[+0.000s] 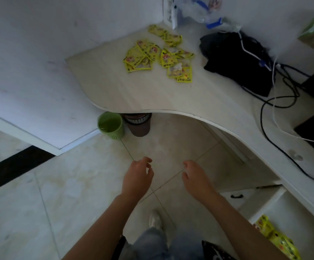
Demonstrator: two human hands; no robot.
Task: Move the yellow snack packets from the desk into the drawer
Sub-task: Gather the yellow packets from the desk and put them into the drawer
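Observation:
Several yellow snack packets point(160, 53) lie scattered on the far corner of the pale curved desk point(133, 94). At the bottom right an open white drawer point(293, 212) holds a few more yellow packets point(276, 239). My left hand point(137, 177) and my right hand point(195, 177) hang over the tiled floor in front of the desk, well short of the packets. Both have loosely curled fingers and hold nothing.
A black bag point(236, 61) with black and white cables point(276, 109) lies on the desk right of the packets. A green bin point(111, 124) and a brown container point(139, 124) stand under the desk edge. Plastic bags point(204, 12) sit in the far corner.

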